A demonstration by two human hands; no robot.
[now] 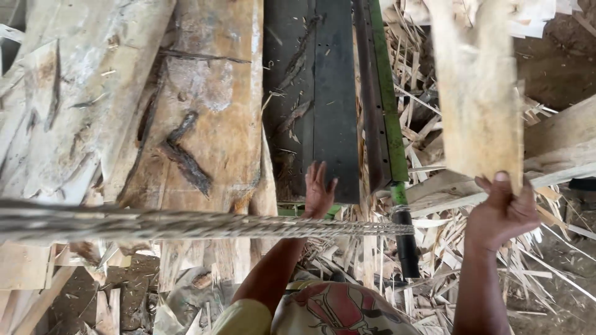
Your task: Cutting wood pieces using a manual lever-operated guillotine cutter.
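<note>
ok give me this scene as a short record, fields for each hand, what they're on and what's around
left hand: flat, fingers spread, on the near end of the dark plate
right hand: grips the near end of a pale board, held up
rope: taut, runs across in front of the arms
planks: rough and stained, left of the plate
rail: green, along the plate's right side
scraps: wood strips heaped on the ground at right
</note>
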